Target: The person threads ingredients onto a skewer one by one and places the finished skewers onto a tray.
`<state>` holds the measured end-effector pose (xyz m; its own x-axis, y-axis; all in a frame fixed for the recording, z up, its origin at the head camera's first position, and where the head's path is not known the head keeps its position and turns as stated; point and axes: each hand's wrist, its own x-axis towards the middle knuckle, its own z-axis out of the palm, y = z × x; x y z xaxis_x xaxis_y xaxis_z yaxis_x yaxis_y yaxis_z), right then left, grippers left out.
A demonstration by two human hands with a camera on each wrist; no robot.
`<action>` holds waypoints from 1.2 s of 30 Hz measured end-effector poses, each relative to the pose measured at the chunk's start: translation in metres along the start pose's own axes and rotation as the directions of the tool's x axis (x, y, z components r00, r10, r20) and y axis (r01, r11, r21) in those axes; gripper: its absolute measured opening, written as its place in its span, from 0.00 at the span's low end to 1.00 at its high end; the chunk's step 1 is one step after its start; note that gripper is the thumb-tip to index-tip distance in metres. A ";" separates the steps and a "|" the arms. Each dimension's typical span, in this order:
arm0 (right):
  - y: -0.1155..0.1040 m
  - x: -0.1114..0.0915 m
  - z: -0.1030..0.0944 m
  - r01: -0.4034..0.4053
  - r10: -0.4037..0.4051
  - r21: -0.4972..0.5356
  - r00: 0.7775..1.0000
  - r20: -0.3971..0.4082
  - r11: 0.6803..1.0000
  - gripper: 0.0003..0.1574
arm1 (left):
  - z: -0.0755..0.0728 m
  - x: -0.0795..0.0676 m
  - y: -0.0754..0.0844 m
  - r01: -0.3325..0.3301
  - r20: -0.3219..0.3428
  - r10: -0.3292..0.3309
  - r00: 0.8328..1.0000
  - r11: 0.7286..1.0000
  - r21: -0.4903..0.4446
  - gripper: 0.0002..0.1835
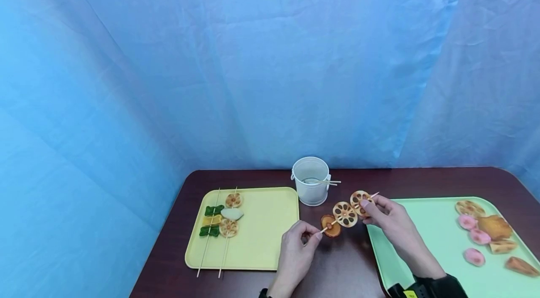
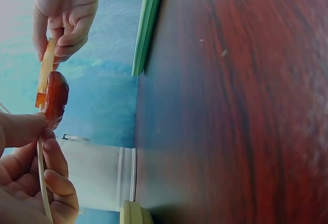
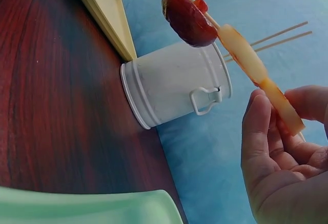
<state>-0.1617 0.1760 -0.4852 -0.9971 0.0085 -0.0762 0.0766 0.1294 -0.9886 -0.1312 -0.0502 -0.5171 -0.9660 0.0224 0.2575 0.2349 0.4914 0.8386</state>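
Observation:
Between the two hands a thin wooden skewer (image 1: 324, 230) is held up over the table, tilted upward to the right. My left hand (image 1: 296, 251) pinches its lower end, just below a brown mushroom-like slice (image 1: 331, 226). Past that come two lotus root slices, the nearer lotus root slice (image 1: 345, 214) and the farther lotus root slice (image 1: 359, 200). Thumb and fingers of my right hand (image 1: 390, 223) grip the farther one, with the skewer tip sticking out beyond it. In the right wrist view the brown slice (image 3: 188, 20) appears thick and glossy, and the two lotus slices show edge-on.
A yellow tray (image 1: 266, 242) at left bears two loaded skewers. Behind the hands stands a white bucket (image 1: 311, 195) with bare skewers (image 1: 331, 182) leaning in it. On the right, a green tray (image 1: 417, 209) carries pink pieces (image 1: 474, 257), a golden-brown piece (image 1: 494, 227) and other food pieces.

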 end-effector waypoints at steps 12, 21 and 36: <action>0.000 0.001 -0.001 -0.028 0.028 -0.001 0.999 0.031 1.000 0.30 | 0.000 0.000 -0.001 0.004 0.005 -0.004 1.000 1.000 -0.025 0.06; -0.002 0.001 -0.010 -0.050 0.051 -0.041 0.998 0.033 0.998 0.34 | -0.004 0.002 0.000 0.003 0.003 -0.003 1.000 1.000 0.029 0.05; -0.005 -0.001 -0.031 0.077 -0.078 0.128 0.997 0.002 0.989 0.28 | -0.014 0.005 -0.003 0.001 0.015 -0.002 1.000 1.000 0.025 0.03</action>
<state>-0.1611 0.2063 -0.4762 -1.0000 -0.0037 0.0005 -0.0006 0.0017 -1.0000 -0.1352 -0.0637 -0.5111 -0.9679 0.0351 0.2488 0.2311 0.5131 0.8266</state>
